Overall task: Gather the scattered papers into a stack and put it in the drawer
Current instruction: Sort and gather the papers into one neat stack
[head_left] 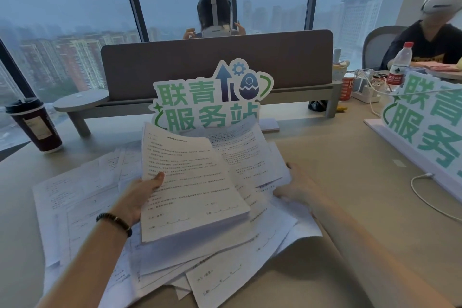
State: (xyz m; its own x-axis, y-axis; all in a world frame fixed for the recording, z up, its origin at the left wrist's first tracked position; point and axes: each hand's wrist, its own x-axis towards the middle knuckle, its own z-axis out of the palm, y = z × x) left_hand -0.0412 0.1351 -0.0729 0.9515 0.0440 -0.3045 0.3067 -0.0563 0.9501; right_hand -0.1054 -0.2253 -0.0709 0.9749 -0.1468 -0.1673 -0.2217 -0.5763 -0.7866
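Beige desk (350,182): loose papers (82,197) spread 6 to 9 o'clock, coffee cup (35,125) at 10, standing sign (212,97) at 12, white cable (435,197) at 3.

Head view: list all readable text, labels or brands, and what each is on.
"联青 服务站": green cut-out sign standing behind the papers.
"联青 服务": second, identical sign at right, cut off by the frame edge.
Water bottle, red label: white characters, too blurred to read.
Red cup: white lettering, partly hidden, unreadable.
Dark coffee cup, label: too small.
Papers in the left hand: printed lines, too small to read.
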